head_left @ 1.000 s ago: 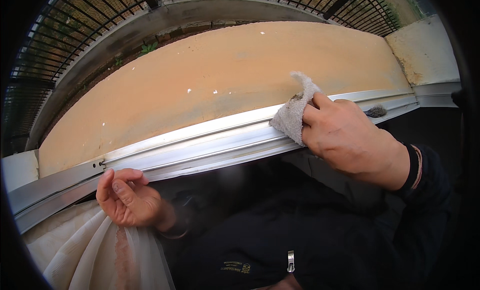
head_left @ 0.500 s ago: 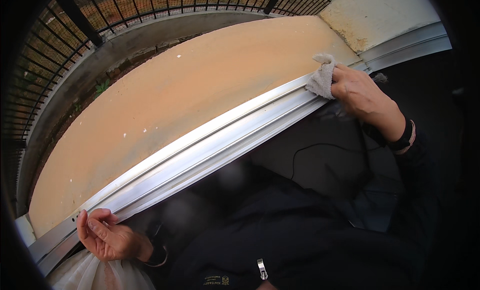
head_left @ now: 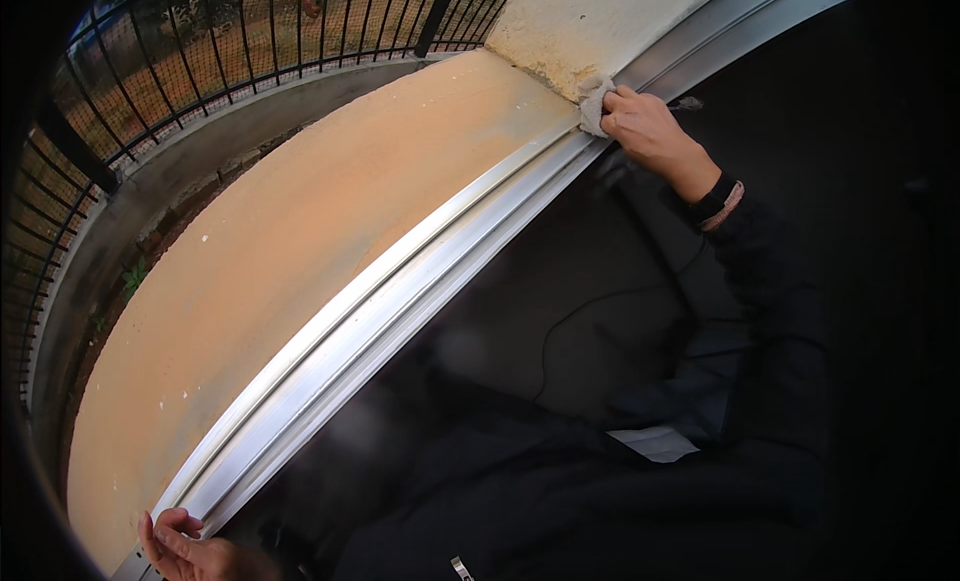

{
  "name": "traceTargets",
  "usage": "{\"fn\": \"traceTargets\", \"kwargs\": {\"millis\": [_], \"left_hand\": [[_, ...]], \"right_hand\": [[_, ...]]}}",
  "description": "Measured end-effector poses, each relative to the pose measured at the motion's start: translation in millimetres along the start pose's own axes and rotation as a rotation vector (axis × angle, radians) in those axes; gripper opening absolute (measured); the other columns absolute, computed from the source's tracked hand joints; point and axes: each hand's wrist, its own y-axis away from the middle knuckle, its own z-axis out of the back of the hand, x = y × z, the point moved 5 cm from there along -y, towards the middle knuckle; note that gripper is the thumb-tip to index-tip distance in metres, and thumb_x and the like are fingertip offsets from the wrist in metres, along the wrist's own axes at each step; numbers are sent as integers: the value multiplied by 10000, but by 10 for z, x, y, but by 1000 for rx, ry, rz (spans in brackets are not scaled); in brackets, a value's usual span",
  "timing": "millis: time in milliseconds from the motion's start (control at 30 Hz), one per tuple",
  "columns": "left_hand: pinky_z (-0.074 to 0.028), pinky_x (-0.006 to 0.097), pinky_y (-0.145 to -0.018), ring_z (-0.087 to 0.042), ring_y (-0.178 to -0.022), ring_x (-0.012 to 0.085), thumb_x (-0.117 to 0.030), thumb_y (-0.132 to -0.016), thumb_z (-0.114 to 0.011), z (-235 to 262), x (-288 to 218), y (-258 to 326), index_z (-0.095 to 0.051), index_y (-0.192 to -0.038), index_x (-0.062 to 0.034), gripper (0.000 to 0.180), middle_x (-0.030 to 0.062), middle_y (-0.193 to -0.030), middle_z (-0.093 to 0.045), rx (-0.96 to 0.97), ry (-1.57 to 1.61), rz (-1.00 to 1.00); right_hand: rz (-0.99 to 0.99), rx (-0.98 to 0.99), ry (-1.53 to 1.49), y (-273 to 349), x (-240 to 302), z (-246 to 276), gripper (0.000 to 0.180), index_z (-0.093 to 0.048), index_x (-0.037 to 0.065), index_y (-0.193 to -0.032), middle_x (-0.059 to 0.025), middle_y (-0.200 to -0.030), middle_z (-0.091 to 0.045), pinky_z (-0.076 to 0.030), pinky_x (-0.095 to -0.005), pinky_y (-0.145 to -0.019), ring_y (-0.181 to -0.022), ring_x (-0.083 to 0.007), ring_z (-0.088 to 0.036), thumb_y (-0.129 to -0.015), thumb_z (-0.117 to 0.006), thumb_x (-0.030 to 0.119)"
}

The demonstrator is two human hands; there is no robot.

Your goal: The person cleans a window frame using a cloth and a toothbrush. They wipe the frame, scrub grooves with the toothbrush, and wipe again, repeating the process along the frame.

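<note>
From the head camera, your right hand point(head_left: 650, 131) is stretched out to the far end of the metal window track point(head_left: 400, 306), where the track meets the pale plaster wall point(head_left: 590, 26). The hand is curled shut around a small grey cloth point(head_left: 594, 105), which is bunched under the fingertips and pressed onto the track right at that corner.

To wipe well here, I would keep the cloth flat against the grooves of the track and not only on its top edge, press with the fingertips, and work the corner by the wall, since dirt likely gathers there. Keep your wrist low so the cloth stays in the channel.

Your left hand point(head_left: 185, 549) is at the near end of the track, just beside its lower edge. The fingers are loosely curled, partly open. I cannot tell whether it holds anything; it seems to rest against the track end.

Beyond the track lies the orange sill point(head_left: 300, 241), and beyond that a black railing point(head_left: 250, 41).
</note>
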Motion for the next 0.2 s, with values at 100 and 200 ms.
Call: {"fn": "traceTargets", "kwargs": {"millis": [100, 200], "left_hand": [[-373, 272, -503, -481, -565, 182, -212, -947, -671, -74, 22, 3, -596, -1124, 60, 334, 84, -701, -593, -34, -29, 62], [-373, 256, -669, -459, -693, 128, -117, -1050, -499, -10, 147, 1, -558, -1277, 49, 288, 87, -815, -614, 45, -255, 150]], "right_hand": [[-260, -221, -149, 2, -214, -54, 97, -663, 35, -819, -131, -949, -621, -542, -423, -746, -969, -329, -617, -823, -567, 23], [-368, -336, -511, 55, -374, -66, 378, -688, 77, -1228, -172, -1306, -604, -519, -339, -944, -1242, -330, -565, -852, -654, 88]]}}
